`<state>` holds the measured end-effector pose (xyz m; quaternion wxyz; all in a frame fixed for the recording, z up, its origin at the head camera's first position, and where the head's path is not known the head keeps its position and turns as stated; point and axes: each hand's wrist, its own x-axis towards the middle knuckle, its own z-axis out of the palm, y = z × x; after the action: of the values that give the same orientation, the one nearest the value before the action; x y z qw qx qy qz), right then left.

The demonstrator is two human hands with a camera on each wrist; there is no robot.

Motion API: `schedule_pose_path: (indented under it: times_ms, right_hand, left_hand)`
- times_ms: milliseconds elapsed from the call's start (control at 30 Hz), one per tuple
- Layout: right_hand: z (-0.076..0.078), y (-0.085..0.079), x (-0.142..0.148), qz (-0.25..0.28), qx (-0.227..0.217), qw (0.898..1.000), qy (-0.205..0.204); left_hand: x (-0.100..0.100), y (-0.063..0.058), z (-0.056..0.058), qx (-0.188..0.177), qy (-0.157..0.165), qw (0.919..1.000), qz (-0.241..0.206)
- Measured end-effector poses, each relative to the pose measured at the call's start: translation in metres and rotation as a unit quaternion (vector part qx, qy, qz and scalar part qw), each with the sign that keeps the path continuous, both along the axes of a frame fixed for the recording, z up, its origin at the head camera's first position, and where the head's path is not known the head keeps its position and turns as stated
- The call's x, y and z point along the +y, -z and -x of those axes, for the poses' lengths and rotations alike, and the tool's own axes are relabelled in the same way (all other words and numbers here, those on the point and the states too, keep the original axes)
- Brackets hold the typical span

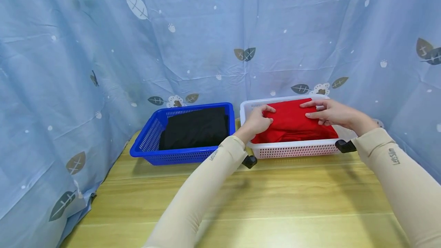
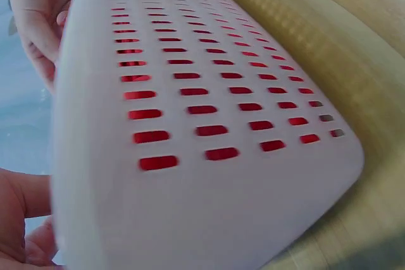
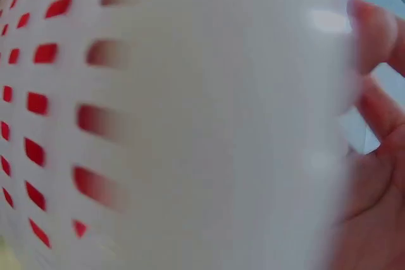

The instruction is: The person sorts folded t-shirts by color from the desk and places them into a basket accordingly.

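Observation:
Folded red cloth [image 1: 291, 119] lies in a white basket [image 1: 298, 150] on the right in the head view. My left hand [image 1: 257, 121] touches the left side of the cloth, fingers and thumb apart. Over the cloth's right part is my right hand [image 1: 329, 114], its fingers extended and fingertips at the fabric. In the left wrist view, the white basket's slotted wall [image 2: 209, 207] hides most of the cloth, which shows red through the slots. The right wrist view has the same wall close up, with the right hand [image 3: 376, 175] partly hidden behind its rim.
A blue basket [image 1: 179, 159] stands just left of the white one and holds folded black cloth [image 1: 194, 127]. Both sit at the back of a wooden table [image 1: 275, 202], against a light blue leaf-patterned curtain [image 1: 193, 41] that also hangs along the sides.

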<state>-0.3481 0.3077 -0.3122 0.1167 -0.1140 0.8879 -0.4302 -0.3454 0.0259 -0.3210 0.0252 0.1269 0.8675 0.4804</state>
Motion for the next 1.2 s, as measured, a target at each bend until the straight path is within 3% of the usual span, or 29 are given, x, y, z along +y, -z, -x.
schedule_pose_path:
  times_ms: [200, 500, 833, 1000, 1200]
  right_hand:
    - [0.000, 0.001, -0.001, 0.000, 0.012, 1.000, 0.015]
    - [0.000, -0.002, -0.002, 0.019, 0.017, 1.000, 0.014]
    - [-0.010, -0.005, -0.011, -0.015, 0.049, 0.999, 0.004]
    - [-0.026, -0.006, -0.014, -0.041, 0.092, 0.995, -0.004]
    - [-0.053, -0.006, -0.015, -0.083, 0.156, 0.984, 0.007]
  left_hand:
    - [-0.006, 0.002, 0.003, 0.004, -0.011, 0.9992, 0.039]
    - [-0.010, -0.003, 0.002, -0.001, -0.008, 0.9997, 0.024]
    - [-0.023, -0.008, -0.006, -0.002, 0.016, 0.9993, 0.035]
    - [-0.043, -0.011, -0.016, 0.036, 0.033, 0.9956, 0.080]
    - [-0.080, -0.012, -0.035, 0.121, 0.050, 0.9809, 0.144]
